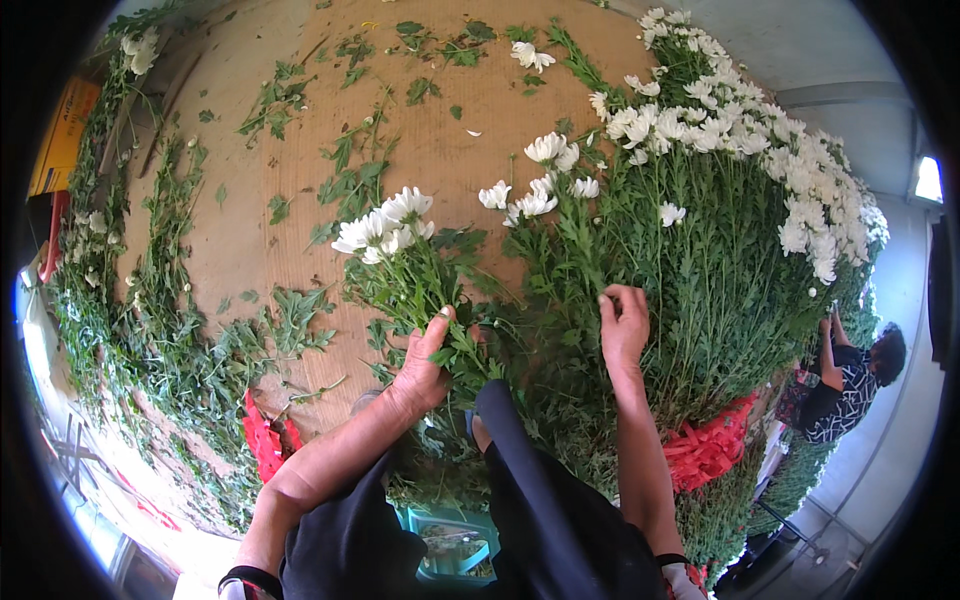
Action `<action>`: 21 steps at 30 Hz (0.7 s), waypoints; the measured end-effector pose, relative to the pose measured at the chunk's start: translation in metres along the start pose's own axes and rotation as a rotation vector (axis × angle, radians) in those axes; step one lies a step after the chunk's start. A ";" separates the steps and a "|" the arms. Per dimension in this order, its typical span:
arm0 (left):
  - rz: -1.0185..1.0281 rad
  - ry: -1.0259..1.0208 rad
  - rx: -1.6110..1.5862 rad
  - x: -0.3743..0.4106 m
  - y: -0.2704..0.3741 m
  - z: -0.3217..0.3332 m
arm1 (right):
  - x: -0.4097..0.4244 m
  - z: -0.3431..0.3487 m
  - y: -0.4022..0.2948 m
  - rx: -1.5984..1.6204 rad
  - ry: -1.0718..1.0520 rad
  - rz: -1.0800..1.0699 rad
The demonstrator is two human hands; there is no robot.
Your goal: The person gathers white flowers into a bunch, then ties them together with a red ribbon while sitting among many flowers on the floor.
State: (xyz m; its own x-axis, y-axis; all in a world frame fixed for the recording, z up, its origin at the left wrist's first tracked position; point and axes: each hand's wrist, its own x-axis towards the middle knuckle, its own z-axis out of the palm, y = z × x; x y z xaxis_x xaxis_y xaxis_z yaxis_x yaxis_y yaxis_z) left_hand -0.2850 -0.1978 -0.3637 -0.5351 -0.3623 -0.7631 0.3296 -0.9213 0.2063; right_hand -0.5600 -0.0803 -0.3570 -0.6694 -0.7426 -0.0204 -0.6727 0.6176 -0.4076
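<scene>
My left hand [428, 367] is closed around the leafy stems of a small bunch of white chrysanthemums [386, 225], its thumb lying along the stems. The blooms point up and away from me. To the right, my right hand [625, 326] has curled fingers at the leafy stems of some loose white chrysanthemums [574, 225]. Whether its fingertips pinch a stem is unclear. Beside that hand lies a large, dense pile of cut white chrysanthemums [697, 225], blooms at the far end and stems towards me.
Leaf scraps [352, 180] litter the brown cardboard [300, 217]. Stripped greenery [172, 337] lies left. Red plastic ribbon [712, 446] rests on the stems at right, with more red strips [266, 435] at left. A teal plastic stool [450, 517] is beneath me. Another person [847, 382] works far right.
</scene>
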 end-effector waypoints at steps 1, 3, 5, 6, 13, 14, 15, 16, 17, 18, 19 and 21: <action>0.001 -0.027 0.004 0.001 0.000 -0.003 | 0.000 0.001 -0.004 0.109 -0.011 0.095; 0.000 -0.085 0.014 0.002 0.001 -0.003 | -0.005 0.010 -0.002 0.009 -0.045 0.068; -0.030 -0.068 0.008 0.001 0.000 0.004 | -0.012 0.018 0.003 -0.092 -0.074 0.045; -0.045 -0.072 0.002 0.002 0.000 0.004 | -0.012 0.020 0.010 -0.036 -0.183 0.087; -0.065 -0.124 -0.007 0.003 0.002 0.000 | -0.052 -0.022 -0.070 0.251 -0.094 -0.144; -0.072 -0.156 -0.011 0.005 0.001 -0.004 | -0.064 -0.019 -0.077 0.274 -0.149 -0.220; -0.082 -0.189 -0.016 0.007 -0.001 -0.007 | -0.075 -0.016 -0.084 0.295 -0.204 -0.294; 0.026 -0.227 -0.011 0.006 -0.007 -0.007 | -0.088 -0.008 -0.083 0.351 -0.279 -0.270; 0.009 -0.213 -0.022 0.007 -0.009 -0.010 | -0.098 0.001 -0.082 0.407 -0.354 -0.245; -0.005 -0.196 -0.034 0.007 -0.008 -0.011 | -0.098 0.000 -0.092 0.395 -0.366 -0.195; -0.019 -0.179 -0.045 0.007 -0.007 -0.011 | -0.096 -0.002 -0.096 0.408 -0.361 -0.188; -0.010 -0.160 -0.044 0.006 -0.006 -0.011 | -0.093 -0.005 -0.100 0.428 -0.349 -0.173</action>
State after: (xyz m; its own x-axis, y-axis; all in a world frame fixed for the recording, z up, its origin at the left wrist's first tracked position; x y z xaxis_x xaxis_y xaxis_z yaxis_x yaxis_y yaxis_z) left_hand -0.2815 -0.1926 -0.3766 -0.6544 -0.3738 -0.6573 0.3552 -0.9194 0.1692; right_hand -0.4319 -0.0719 -0.3100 -0.3683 -0.9098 -0.1911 -0.5267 0.3736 -0.7636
